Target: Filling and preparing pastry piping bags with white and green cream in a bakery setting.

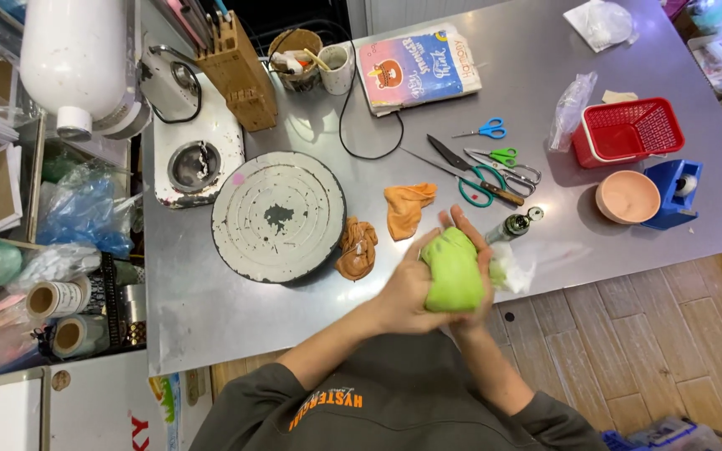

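Dough (453,271), a bright green lump, sits pressed between both hands above the near edge of the steel table (211,309). The left hand (403,292) cups it from the left with fingers wrapped round its side; the right hand (478,267) closes on it from the right and behind, fingers (461,221) showing over the top. Both hands are clamped on the lump, palms facing each other. A bit of white plastic (511,271) shows just beside the right hand.

On the table, well left of the hands, lies a round white turntable (277,215) with chipped paint. Two orange cloths (407,207) lie between it and the hands, one touching the turntable's edge. Beyond the hands are several scissors (495,163) with blue and green handles and a small metal bottle (511,225). Farther right stand a red basket (628,129), a pink bowl (627,197) and a blue tape dispenser (674,192). At the far edge are a knife block (240,75), a cup (336,67) and a printed packet (415,71).
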